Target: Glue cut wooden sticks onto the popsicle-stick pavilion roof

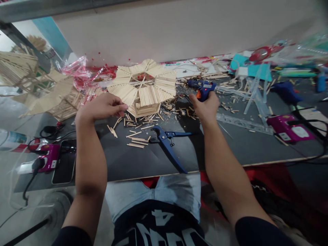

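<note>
My right hand [206,107] is wrapped around the handle of a blue glue gun [202,87] with an orange trigger, its nozzle pointing left. My left hand [106,106] is closed in a pinch at the left side of a model of wooden sticks [151,95]; whatever its fingertips hold is too small to make out. The model has fan-shaped stick panels around an open frame. In front of it lie short cut sticks [137,141] and blue-handled cutters [167,145] with their handles apart.
A second stick model [53,90] stands at the left. Purple power sockets [289,128] with cables are at both sides, and a phone [64,162] lies by my left forearm. A clear ruler [243,123], another blue glue gun [287,92] and plastic wrap [82,73] lie around.
</note>
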A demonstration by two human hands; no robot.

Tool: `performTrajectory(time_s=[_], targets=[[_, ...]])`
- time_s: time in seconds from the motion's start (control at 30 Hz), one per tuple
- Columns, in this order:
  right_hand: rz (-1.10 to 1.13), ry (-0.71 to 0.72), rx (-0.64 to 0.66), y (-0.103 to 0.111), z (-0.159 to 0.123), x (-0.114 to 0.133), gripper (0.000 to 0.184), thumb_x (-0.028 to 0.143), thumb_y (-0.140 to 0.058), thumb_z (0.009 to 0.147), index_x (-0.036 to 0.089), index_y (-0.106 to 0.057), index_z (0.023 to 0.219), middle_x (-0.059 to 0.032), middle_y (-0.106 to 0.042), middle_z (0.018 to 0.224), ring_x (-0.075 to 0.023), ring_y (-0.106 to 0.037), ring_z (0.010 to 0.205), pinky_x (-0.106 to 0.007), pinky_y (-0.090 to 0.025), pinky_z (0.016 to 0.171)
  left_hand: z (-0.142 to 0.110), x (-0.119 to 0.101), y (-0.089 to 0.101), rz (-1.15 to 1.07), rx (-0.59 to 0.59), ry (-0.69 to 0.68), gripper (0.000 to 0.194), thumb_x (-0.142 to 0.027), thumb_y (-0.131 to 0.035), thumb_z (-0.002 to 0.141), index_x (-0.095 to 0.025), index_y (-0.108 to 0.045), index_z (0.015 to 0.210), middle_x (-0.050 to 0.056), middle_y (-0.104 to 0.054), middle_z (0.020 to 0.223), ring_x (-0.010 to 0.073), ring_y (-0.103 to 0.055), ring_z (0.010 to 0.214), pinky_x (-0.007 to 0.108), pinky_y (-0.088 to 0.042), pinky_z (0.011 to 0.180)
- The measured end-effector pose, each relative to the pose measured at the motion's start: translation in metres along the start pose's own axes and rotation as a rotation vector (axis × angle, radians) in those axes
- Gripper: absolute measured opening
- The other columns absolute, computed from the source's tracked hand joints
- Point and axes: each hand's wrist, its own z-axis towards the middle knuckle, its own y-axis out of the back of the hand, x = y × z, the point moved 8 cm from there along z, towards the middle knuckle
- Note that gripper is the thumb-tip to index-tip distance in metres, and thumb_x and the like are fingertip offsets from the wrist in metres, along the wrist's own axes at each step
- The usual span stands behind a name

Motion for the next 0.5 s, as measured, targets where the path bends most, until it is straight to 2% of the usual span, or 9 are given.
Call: performTrajectory(time_s=[0.2, 0.37, 0.5], targets=[[-0.028, -0.027, 0.012, 0.001, -0.001, 0.001, 0.032, 0.047, -0.072, 0.078, 0.022, -0.057, 0.09, -0.009, -0.063, 0.088, -0.0247, -0.056, 0.078, -0.04, -0.045, 0.078, 0.001, -0.007, -0.001, 0.13, -0.036, 0.01, 0.042, -0.052, -0.052, 0.093, -0.018, -0.073, 0.079, 0.005, -0.077, 0.079, 0.0186, -0.068, 0.075, 0.03, -0.043, 0.07], [-0.043, -0.059, 0.051, 0.003, -0.003, 0.005, 0.032, 0.046, -0.073, 0.08, 0.023, -0.052, 0.089, -0.0079, -0.062, 0.09, -0.0218, -0.052, 0.078, -0.037, -0.043, 0.078, -0.004, -0.014, 0.002, 0.224, -0.083, 0.063, 0.04, -0.049, -0.051, 0.094, -0.019, -0.071, 0.077, 0.005, -0.074, 0.077, 0.0193, -0.065, 0.073, 0.03, -0.04, 0.069], [-0.092, -0.08, 0.096, 0.005, -0.003, 0.004, 0.037, 0.046, -0.076, 0.078, 0.025, -0.046, 0.08, -0.0047, -0.055, 0.08, -0.0192, -0.046, 0.072, -0.037, -0.04, 0.075, -0.01, -0.006, 0.006, 0.227, -0.087, 0.092, 0.038, -0.051, -0.054, 0.091, -0.018, -0.072, 0.08, 0.005, -0.074, 0.078, 0.0198, -0.065, 0.075, 0.029, -0.039, 0.07]])
